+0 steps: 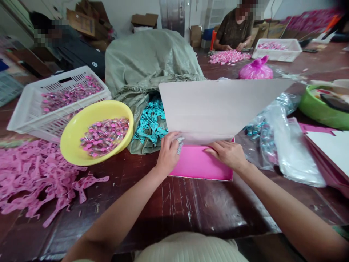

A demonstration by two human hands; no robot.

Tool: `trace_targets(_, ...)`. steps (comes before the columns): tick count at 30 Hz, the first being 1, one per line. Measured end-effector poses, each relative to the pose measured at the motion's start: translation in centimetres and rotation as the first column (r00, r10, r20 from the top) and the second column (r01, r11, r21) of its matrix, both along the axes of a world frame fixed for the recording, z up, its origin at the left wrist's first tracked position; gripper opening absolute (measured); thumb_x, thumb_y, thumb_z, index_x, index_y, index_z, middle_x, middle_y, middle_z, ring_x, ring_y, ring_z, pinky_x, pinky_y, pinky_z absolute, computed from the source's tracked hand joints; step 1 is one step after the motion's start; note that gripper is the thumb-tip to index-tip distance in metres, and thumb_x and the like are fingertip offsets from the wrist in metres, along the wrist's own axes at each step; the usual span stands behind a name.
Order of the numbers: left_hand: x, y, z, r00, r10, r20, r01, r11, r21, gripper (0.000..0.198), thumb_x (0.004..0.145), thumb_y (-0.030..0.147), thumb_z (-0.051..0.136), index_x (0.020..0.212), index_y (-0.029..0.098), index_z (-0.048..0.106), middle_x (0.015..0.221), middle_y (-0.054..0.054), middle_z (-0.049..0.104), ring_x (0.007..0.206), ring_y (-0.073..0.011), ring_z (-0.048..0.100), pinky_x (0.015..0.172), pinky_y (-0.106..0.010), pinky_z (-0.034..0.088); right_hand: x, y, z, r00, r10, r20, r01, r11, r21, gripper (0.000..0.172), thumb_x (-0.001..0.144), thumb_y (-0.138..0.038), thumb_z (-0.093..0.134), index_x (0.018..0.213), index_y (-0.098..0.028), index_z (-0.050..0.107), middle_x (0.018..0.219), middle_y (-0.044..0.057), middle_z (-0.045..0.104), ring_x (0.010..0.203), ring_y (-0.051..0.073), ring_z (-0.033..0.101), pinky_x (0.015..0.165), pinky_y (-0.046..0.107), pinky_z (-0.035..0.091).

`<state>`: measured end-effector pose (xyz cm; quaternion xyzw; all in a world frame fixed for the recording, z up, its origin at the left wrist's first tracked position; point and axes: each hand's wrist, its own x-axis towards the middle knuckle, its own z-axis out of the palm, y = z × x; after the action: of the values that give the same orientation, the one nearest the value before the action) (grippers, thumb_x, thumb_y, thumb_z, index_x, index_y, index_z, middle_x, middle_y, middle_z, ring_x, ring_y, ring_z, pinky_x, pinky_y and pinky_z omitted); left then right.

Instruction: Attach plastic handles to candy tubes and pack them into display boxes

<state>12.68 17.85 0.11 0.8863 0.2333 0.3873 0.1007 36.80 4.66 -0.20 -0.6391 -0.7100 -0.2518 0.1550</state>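
In front of me on the table lies a cardboard box [201, 165] with a bright pink inside. Its large pale grey flap [209, 109] stands raised at the back. My left hand [169, 151] grips the box's back left corner near the fold, with something silvery-grey wrapped round one finger. My right hand [229, 153] is closed over the back wall towards the right, its thumb inside the box. Just behind my left hand, turquoise plastic parts [152, 122] spill from a big grey-green sack [152, 54].
Left: pink plastic parts [35, 178], a yellow bowl [68, 145] of small pink-capped tubes and a white crate [29, 109]. Right: clear plastic bags [297, 156], a green basin [313, 105] and stacked card sheets [332, 145]. A co-worker [234, 29] handles pink pieces; another person [76, 51] sits left.
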Motion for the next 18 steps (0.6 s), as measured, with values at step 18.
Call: trace_targets(18, -1.2, 1.0, -1.4, 0.997, 0.044, 0.060, 0.000, 0.802, -0.597, 0.026, 0.096, 0.019, 0.041, 0.119, 0.017, 0.054, 0.114, -0.013, 0.069, 0.109, -0.0237, 0.065, 0.101, -0.039, 0.050, -4.1, -0.8, 1.3, 0.992, -0.005, -0.123, 0.019, 0.993, 0.116, 0.046, 0.092, -0.045, 0.067, 0.129, -0.017, 0.063, 0.124, 0.014, 0.070, 0.114, 0.031, 0.063, 0.102, 0.042, 0.045)
